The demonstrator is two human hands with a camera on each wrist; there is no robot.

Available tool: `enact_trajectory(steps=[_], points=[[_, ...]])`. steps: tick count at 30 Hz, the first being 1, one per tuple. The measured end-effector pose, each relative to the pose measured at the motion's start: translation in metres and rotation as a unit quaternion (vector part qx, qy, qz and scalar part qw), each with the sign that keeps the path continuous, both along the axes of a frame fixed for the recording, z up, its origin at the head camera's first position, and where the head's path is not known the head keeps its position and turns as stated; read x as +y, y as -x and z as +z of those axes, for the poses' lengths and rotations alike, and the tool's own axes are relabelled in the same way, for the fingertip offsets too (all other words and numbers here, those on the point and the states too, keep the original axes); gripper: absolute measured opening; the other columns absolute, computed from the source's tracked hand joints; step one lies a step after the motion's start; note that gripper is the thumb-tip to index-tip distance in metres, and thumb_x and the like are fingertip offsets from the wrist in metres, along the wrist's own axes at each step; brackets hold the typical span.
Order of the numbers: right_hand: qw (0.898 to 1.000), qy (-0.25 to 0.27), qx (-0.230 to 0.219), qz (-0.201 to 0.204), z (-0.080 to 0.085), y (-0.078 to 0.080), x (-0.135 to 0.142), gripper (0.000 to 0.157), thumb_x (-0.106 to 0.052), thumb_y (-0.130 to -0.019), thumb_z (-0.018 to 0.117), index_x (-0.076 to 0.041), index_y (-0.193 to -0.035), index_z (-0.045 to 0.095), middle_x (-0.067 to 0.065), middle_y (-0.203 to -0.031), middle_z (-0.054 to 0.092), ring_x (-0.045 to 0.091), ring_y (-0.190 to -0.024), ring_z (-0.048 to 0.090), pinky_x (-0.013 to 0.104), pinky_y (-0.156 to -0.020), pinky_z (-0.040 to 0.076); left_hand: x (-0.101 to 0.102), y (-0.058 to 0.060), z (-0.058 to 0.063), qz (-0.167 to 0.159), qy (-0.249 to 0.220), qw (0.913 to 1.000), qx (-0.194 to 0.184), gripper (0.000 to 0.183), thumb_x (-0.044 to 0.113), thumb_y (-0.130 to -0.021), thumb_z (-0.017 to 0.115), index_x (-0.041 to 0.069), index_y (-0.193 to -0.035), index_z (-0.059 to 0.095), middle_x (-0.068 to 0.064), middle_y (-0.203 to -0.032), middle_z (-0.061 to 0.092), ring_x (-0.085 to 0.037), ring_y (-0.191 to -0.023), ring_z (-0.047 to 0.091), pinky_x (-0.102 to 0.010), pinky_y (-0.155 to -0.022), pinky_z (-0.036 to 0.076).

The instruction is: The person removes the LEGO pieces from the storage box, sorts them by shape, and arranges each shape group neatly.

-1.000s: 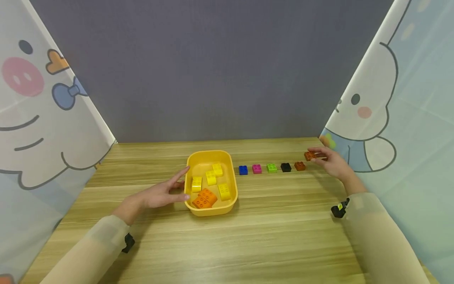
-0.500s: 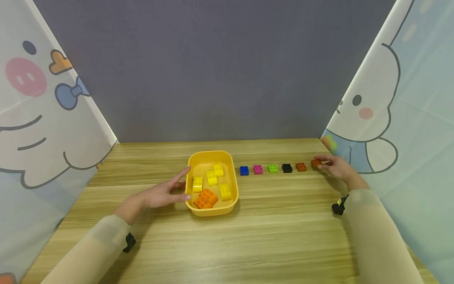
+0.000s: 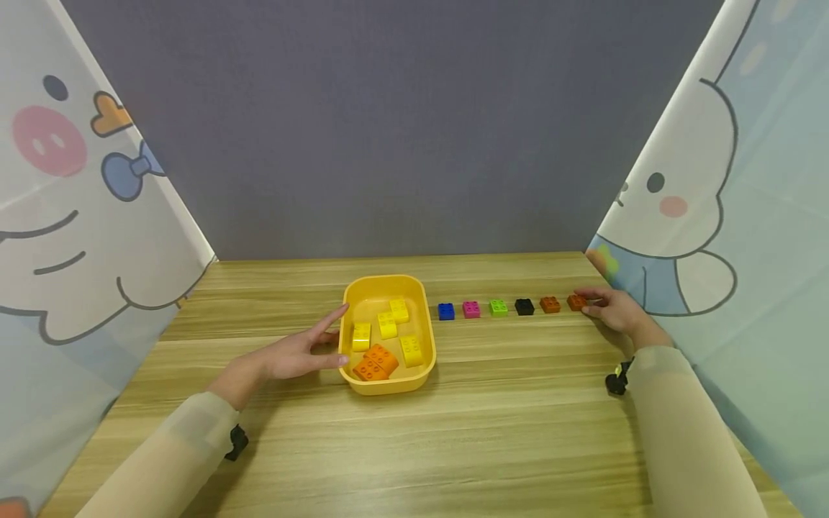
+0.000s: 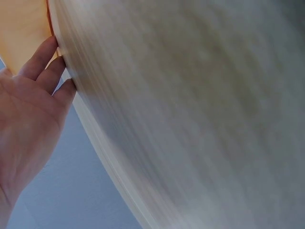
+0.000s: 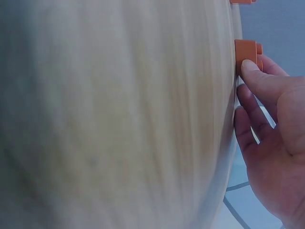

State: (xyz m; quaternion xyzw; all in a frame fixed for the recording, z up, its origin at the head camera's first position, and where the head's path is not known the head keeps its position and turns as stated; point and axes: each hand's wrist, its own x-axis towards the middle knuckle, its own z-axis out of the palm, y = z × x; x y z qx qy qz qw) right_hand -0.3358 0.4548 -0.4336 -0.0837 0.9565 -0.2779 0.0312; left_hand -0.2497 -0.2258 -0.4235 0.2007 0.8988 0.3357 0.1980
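My right hand (image 3: 615,311) is at the right end of a row of bricks and pinches an orange-brown toy building brick (image 3: 576,302) that sits on the table. In the right wrist view the thumb lies against the near side of that brick (image 5: 245,51); the index finger is mostly hidden behind it. My left hand (image 3: 288,354) rests against the left side of a yellow bin (image 3: 422,381), fingers spread. Left of the pinched brick stand another orange-brown brick (image 3: 550,304), a black brick (image 3: 524,307), a lime green brick (image 3: 498,308), a pink brick (image 3: 471,309) and a blue brick (image 3: 446,311).
Inside the bin lie several yellow bricks (image 3: 411,350) and two orange bricks (image 3: 370,370), which touch. A dark grey panel (image 3: 401,129) rises behind the wooden table (image 3: 453,446). Printed cloth walls (image 3: 764,237) stand at both sides.
My right hand has brought the orange-brown brick down and toward me, into line at the row's right end. The left hand and the bin have stayed in place.
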Motion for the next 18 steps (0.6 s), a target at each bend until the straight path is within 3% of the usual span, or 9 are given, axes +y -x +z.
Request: enact_trajectory(steps=[9, 13, 16, 18], points=[[1.0, 0.003, -0.009, 0.005, 0.002, -0.005, -0.001, 0.054, -0.014, -0.112, 0.063, 0.006, -0.16, 0.047, 0.04, -0.159, 0.048, 0.062, -0.135, 0.057, 0.069, -0.111, 0.051, 0.0, 0.0, -0.001, 0.001, 0.001, 1.0, 0.0, 0.105, 0.063, -0.102, 0.069, 0.046, -0.176, -0.003, -0.02, -0.173, 0.044, -0.052, -0.162, 0.036, -0.082, -0.126, 0.022], [0.999, 0.029, -0.017, -0.001, 0.007, -0.008, -0.002, 0.056, -0.01, -0.112, 0.061, 0.007, -0.163, 0.042, 0.041, -0.16, 0.045, 0.059, -0.134, 0.057, 0.046, -0.095, 0.063, 0.0, 0.0, -0.001, 0.0, 0.001, 1.0, -0.001, 0.105, 0.063, -0.102, 0.069, 0.046, -0.176, -0.004, -0.021, -0.173, 0.044, -0.052, -0.162, 0.036, -0.082, -0.126, 0.022], [0.999, 0.052, -0.005, -0.003, 0.012, -0.009, -0.005, 0.056, -0.006, -0.112, 0.058, 0.007, -0.164, 0.04, 0.04, -0.16, 0.045, 0.055, -0.132, 0.058, 0.026, -0.081, 0.059, 0.0, 0.001, -0.001, -0.001, 0.001, 1.0, 0.0, 0.105, 0.063, -0.103, 0.069, 0.046, -0.176, -0.004, -0.022, -0.173, 0.043, -0.053, -0.161, 0.036, -0.083, -0.126, 0.022], [0.998, 0.06, 0.012, -0.004, 0.018, -0.012, -0.01, 0.054, -0.007, -0.112, 0.057, 0.006, -0.163, 0.042, 0.038, -0.159, 0.047, 0.052, -0.131, 0.058, 0.021, -0.08, 0.056, -0.001, 0.001, 0.0, -0.001, 0.002, 1.0, 0.001, 0.104, 0.063, -0.103, 0.069, 0.046, -0.176, -0.004, -0.022, -0.173, 0.043, -0.053, -0.161, 0.037, -0.083, -0.125, 0.023]])
